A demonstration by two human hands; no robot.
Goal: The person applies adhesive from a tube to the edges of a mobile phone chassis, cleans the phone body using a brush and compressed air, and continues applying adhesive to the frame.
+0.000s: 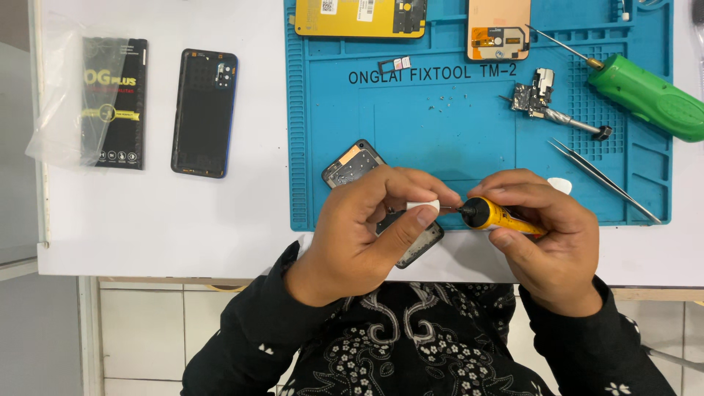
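My left hand [367, 231] pinches a small white part [423, 204] between thumb and fingers, above a dark phone frame [359, 163] that lies on the near edge of the blue work mat [440, 125]. My right hand [546, 238] grips a yellow tool with a black tip [493, 215]. The tip points left and meets the white part. Much of the phone frame is hidden under my left hand.
On the mat lie tweezers [605, 180], a green electric screwdriver [649, 97], a small circuit part [534, 94], a white pick [560, 184], a yellow-backed screen [359, 17] and an orange one [499, 29]. A black phone back cover [204, 113] and a bagged package [110, 103] rest on the white table at the left.
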